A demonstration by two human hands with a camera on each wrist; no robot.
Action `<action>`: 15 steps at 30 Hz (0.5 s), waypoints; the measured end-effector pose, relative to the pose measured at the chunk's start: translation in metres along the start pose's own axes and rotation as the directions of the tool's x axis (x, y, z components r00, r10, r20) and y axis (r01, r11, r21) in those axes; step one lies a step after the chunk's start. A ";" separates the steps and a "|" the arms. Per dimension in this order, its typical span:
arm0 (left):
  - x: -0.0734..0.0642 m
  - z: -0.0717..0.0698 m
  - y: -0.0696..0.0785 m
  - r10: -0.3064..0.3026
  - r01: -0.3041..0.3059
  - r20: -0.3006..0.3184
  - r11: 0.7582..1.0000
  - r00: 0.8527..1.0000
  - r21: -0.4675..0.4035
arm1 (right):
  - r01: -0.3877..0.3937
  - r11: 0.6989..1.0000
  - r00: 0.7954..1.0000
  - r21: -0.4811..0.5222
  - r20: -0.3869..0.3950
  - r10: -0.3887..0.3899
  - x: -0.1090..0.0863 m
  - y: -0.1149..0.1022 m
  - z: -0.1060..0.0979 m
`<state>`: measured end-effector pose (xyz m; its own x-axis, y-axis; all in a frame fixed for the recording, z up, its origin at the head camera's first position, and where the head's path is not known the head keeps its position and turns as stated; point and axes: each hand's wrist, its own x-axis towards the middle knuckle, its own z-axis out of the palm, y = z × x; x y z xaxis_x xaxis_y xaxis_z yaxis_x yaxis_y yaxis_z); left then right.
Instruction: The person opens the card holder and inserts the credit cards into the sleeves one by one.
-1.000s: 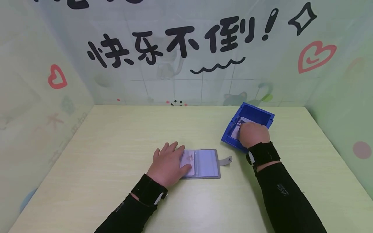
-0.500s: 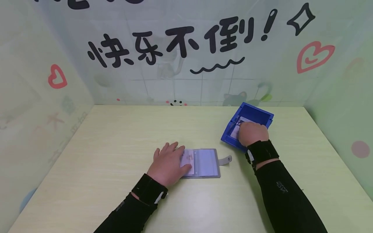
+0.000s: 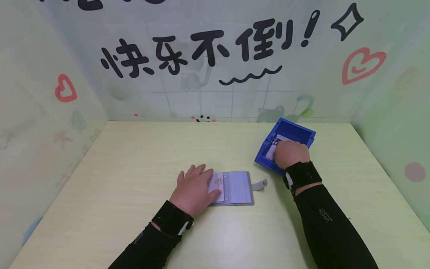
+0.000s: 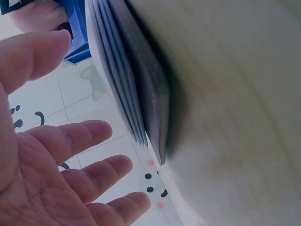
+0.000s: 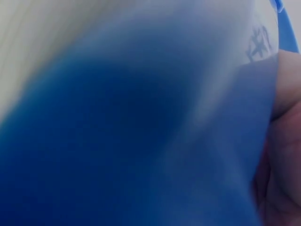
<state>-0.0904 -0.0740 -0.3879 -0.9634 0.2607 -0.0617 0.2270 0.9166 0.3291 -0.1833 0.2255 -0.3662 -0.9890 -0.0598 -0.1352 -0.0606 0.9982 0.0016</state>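
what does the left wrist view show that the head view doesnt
Only the left wrist view: the palm side of the left hand and the stacked page edges of the holder.
Only the head view: the strap and the card in the tray.
Both: left hand, right hand, holder, tray, table.

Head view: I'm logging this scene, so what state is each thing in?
Card holder: lying open on the table.
Strap: unfastened, pointing right.
Pinkish card: on the holder's left page, partly covered.
Blue box: open, turned at an angle.
Card-like piece: inside the box, partly hidden.
Left hand: fingers extended, over the left page.
Right hand: reaching into the box; grip hidden.
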 end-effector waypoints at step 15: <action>-0.001 -0.001 0.001 -0.001 0.001 -0.002 1.000 1.000 -0.004 | -0.007 1.000 0.999 0.012 0.037 0.007 -0.001 0.000 -0.002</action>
<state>-0.0897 -0.0734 -0.3870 -0.9639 0.2593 -0.0605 0.2254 0.9157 0.3328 -0.1830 0.2255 -0.3644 -0.9837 -0.0527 -0.1720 -0.0518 0.9986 -0.0098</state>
